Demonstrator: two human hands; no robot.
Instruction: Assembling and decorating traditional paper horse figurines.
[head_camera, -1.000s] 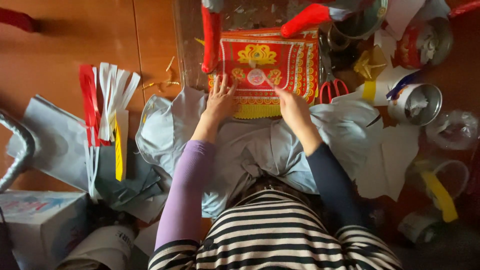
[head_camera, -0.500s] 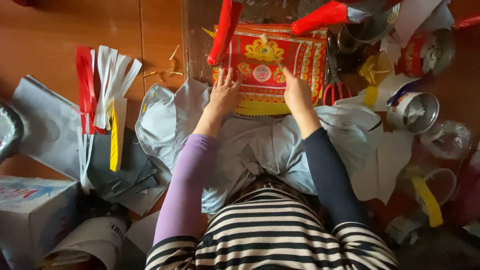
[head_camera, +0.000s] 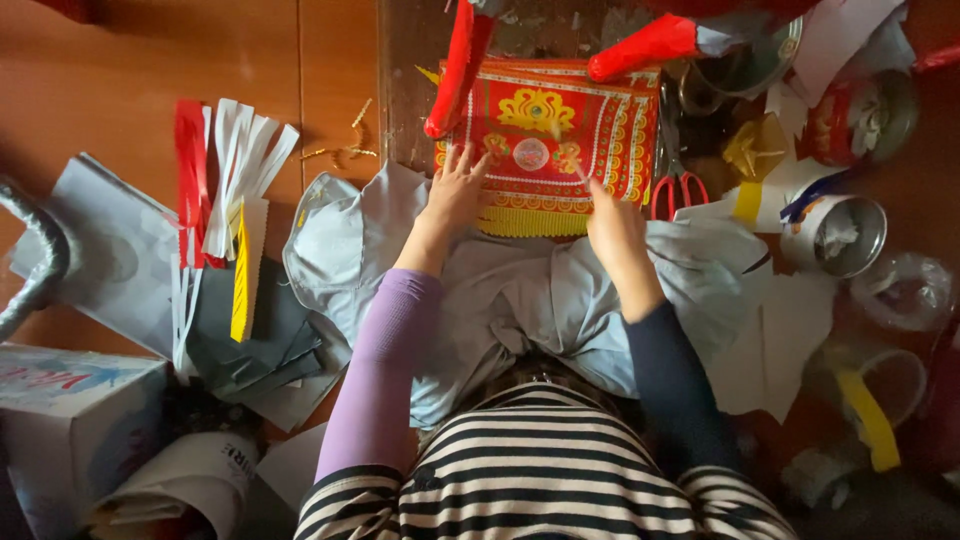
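While lying flat on grey cloth (head_camera: 520, 300), thin, floppy red-and-gold paper sheet (head_camera: 545, 135) pinned by open left hand (head_camera: 455, 195) and right hand (head_camera: 612, 215); likely tearable, best gripped at edges.

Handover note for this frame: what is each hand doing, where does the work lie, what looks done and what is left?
Left hand: open, fingers spread, pressing flat on the lower left part of the red and gold decorated paper.
Right hand: one finger pointing onto the paper's lower right area; holds nothing.
The paper lies flat on the dark board, with its yellow fringe along the near edge.
Red-handled scissors lie just right of it, untouched.
Done: paper and fringe laid out flat.
Left: cannot tell from this view.
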